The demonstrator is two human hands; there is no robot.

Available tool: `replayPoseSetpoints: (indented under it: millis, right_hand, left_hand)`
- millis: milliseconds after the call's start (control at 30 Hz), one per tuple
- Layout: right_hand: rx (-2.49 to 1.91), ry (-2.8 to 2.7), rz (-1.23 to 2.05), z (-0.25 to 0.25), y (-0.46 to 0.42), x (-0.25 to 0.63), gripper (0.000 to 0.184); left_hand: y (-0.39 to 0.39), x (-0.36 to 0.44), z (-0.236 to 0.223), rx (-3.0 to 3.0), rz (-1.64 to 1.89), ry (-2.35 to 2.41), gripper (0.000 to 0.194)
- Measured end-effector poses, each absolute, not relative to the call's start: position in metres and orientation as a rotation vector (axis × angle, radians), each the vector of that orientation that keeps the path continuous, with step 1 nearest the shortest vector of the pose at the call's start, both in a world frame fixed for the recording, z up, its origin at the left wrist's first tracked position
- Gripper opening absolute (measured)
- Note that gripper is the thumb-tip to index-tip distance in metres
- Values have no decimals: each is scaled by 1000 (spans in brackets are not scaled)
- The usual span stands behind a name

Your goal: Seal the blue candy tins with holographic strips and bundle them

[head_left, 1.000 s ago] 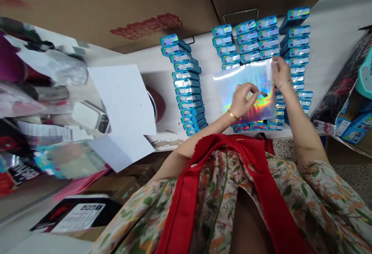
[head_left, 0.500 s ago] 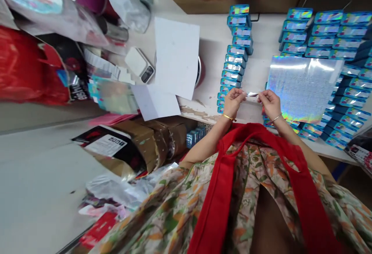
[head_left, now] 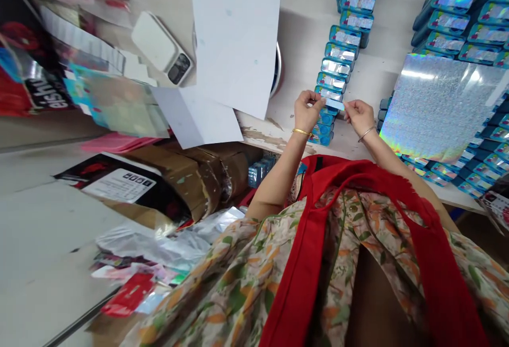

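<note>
A small shiny strip, which looks like a sticker (head_left: pixel 334 104), is stretched between my two hands. My left hand (head_left: pixel 307 113) pinches one end between thumb and fingers. The other end sits in the fingertips of my right hand (head_left: pixel 360 116). Just beneath the strip runs a column of small blue boxes (head_left: pixel 333 81), upper ones bearing shiny labels on their faces. My left fingers are right beside this column; whether they touch it I cannot tell. To the right of my right hand, a silver holographic sheet (head_left: pixel 437 106) lies over more blue boxes (head_left: pixel 447 21).
White paper sheets (head_left: pixel 236 39) partly cover a round container (head_left: pixel 278 69) on the table. A small white digital scale (head_left: pixel 157 45) stands to their left. Below the table edge is an open cardboard box (head_left: pixel 202 183). Plastic bags (head_left: pixel 159 249) lie lower left.
The view has shifted nearer the table. Both hands have moved with the strip from beside the blue box column to over its lower boxes, and the strip now lies flatter.
</note>
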State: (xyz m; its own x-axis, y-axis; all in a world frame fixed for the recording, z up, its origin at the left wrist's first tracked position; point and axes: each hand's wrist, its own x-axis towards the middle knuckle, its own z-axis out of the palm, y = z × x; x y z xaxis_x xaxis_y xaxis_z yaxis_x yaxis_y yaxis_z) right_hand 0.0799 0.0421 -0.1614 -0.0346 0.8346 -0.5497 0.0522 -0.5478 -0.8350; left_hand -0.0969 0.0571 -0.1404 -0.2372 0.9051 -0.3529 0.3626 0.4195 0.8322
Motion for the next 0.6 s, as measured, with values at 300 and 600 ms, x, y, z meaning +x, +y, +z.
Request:
replayPoseSetpoints:
  millis: [300, 600]
  right_hand:
    - [-1829, -1032, 1516, -176, 37, 77, 35]
    - [-1744, -1100, 1433, -193, 21, 68, 52]
  left_hand:
    - [40, -98, -148, 1366, 642, 1949, 12]
    - [30, -96, -168, 1476, 611, 2074, 33]
